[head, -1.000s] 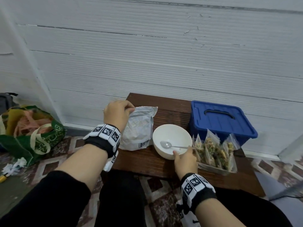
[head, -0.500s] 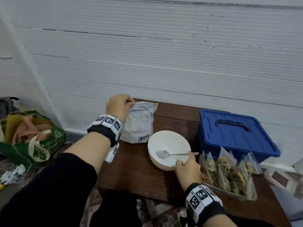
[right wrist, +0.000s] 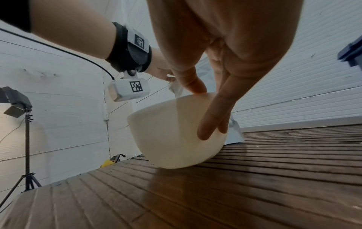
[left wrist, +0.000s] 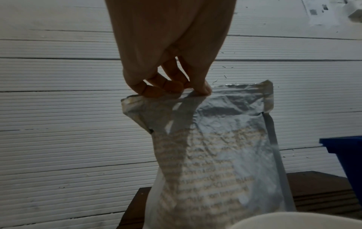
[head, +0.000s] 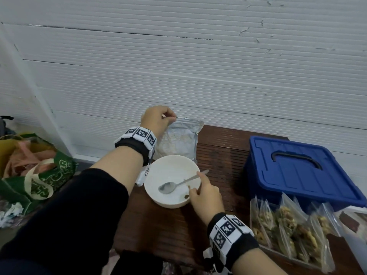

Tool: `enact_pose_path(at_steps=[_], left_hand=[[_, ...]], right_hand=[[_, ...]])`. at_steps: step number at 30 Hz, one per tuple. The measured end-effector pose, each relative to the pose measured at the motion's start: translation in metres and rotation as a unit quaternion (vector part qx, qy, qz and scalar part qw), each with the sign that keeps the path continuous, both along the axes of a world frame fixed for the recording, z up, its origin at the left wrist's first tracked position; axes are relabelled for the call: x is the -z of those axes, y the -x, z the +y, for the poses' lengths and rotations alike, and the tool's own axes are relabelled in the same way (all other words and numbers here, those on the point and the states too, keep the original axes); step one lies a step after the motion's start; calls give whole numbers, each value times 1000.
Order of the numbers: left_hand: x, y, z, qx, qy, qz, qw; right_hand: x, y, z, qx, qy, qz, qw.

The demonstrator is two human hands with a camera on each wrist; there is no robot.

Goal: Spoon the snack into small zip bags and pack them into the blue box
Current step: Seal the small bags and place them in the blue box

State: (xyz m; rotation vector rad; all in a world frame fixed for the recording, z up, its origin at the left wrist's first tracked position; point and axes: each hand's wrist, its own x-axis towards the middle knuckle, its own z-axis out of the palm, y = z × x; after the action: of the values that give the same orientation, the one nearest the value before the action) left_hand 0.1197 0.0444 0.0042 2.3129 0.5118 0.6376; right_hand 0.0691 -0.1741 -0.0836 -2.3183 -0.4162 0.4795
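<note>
The left hand (head: 156, 120) pinches the top edge of the foil pouch (head: 178, 140), thumb and fingertips closed on its left corner, holding it upright at the far edge of the tabletop (head: 220, 155) against the white wall (head: 198, 66). In the left wrist view the fingers (left wrist: 168, 86) crimp the pouch's crumpled rim, and faint print shows through the foil.

The right hand (head: 204, 195) grips the white bowl (head: 170, 175) at its near right rim: the thumb (right wrist: 192, 83) lies over the lip and the fingers run down the outer wall. The bowl sits on the tabletop just in front of the pouch. A metal spoon (head: 178, 184) lies inside it, handle resting on the rim beside the hand. A small brown crumb of snack lies in the bottom of the bowl.

To the right, near the far right corner, stands the blue box (head: 301, 171) with its lid on. In front of it, at the near right edge, a clear tray (head: 286, 257) holds filled zip bags (head: 288, 227) standing upright in a row.

On the floor to the left sits a green bag (head: 39, 175).
</note>
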Motion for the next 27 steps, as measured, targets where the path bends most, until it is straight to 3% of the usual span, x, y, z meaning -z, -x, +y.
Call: enact_pose_path(at_steps=[8,16,21,27], left_hand=[[3,4,-3,1,-4,-22,1000],[-6,25,-24,24,-47,-27,998],[-10,42,-69,38,-53,-35,997],[4,59,-152,121,-35,-24,992]], right_hand=[[12,-4,15,-29,-14,27,999],[-5,-1,-9,-2,-41,7,999],[-32,3,-42,41,-94,-1,995],[-83,13,-114,97,-182,-64,976]])
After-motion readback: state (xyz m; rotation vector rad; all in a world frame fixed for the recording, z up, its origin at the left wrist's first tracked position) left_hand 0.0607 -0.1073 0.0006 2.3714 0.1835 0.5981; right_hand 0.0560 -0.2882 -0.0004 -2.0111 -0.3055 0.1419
